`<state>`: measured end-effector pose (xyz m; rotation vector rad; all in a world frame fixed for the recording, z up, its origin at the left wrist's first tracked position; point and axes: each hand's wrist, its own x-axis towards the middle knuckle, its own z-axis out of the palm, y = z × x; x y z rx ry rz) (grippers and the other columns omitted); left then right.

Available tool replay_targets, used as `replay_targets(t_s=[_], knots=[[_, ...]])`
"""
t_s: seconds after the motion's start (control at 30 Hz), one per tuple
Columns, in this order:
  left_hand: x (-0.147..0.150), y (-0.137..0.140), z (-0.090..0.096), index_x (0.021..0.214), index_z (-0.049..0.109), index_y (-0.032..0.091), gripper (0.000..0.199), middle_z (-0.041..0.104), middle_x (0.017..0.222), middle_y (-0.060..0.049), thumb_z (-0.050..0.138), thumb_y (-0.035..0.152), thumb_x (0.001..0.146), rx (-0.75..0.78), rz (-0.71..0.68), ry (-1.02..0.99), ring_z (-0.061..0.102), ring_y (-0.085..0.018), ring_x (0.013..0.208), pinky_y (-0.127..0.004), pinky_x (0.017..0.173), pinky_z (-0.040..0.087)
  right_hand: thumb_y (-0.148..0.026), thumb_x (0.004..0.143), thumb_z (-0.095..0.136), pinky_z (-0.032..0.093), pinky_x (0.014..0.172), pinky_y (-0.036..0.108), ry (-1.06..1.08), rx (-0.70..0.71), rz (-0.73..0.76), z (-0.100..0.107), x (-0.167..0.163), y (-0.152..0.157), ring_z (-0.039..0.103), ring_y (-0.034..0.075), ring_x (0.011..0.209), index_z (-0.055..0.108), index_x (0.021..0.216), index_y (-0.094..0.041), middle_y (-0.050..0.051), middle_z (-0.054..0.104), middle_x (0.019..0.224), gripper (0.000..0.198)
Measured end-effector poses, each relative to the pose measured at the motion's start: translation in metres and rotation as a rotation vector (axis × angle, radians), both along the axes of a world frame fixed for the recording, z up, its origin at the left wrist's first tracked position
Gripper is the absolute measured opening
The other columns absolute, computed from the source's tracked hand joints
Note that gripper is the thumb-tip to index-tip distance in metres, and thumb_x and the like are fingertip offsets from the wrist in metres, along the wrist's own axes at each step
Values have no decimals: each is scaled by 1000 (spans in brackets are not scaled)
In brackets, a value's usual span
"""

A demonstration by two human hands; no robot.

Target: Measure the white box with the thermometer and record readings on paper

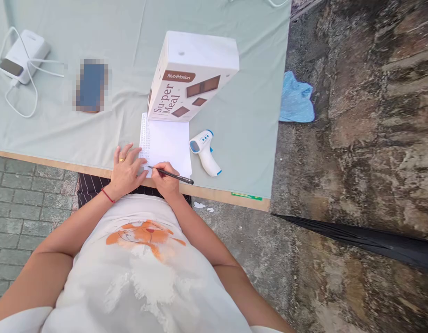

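Observation:
My right hand grips a black pen, its tip at the lower left part of a white sheet of paper. Small handwriting runs down the paper's left side. Fingers spread, my left hand rests on the table edge with its fingertips at the paper's left border. At the paper's far edge stands a white NutriMotion box, upright. A white and blue infrared thermometer lies just right of the paper.
A pale green cloth covers the table. Far left lies a white power bank with a looped white cable. A blurred-out dark blue rectangular object is nearby. Beyond the right edge are a light blue cloth and a stone wall.

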<state>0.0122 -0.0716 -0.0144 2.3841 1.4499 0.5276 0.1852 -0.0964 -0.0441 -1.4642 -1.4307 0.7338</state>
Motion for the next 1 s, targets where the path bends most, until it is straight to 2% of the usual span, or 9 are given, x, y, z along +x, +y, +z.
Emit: replay_targets(t_s=[0.47,0.63,0.73,0.83,0.9,1.0], knots=[[-1,0,-1,109,70,23,20,62,148,-12,66,36,94,28,-6,3,44,-41,150,-68,126,24,-32,84,57,49,60,29,36,17,-33,0,0,0,50,13,56,58,78,-25,-4,61,66,10],[0,1,-2,109,69,24,20,61,149,-12,65,36,94,7,-4,-23,42,-40,151,-68,127,21,-32,84,57,49,60,29,6,-6,-14,-2,-2,-1,49,13,56,57,78,-25,-4,60,66,9],[0,-1,-4,109,70,24,20,62,148,-12,66,36,94,20,-3,-17,43,-40,150,-68,127,22,-31,86,56,50,60,29,-35,26,-17,-1,0,-3,51,14,57,57,79,-26,-4,60,67,9],[-4,-2,-3,113,68,23,24,61,148,-13,67,36,92,30,-14,-43,43,-40,150,-66,126,26,-31,93,53,52,68,32,-120,122,-46,3,11,3,58,16,67,61,88,-25,0,64,77,12],[-9,3,-1,124,63,22,36,58,150,-15,68,37,91,19,-20,-107,43,-38,150,-62,124,32,-30,98,50,54,76,34,-224,172,-52,5,23,16,63,19,80,66,100,-25,5,66,89,17],[-15,27,4,136,52,21,50,58,147,-16,67,39,92,9,-11,-187,43,-35,149,-56,124,36,-22,100,45,51,82,38,-438,159,-24,2,42,46,62,23,92,68,115,-25,8,64,99,28]])
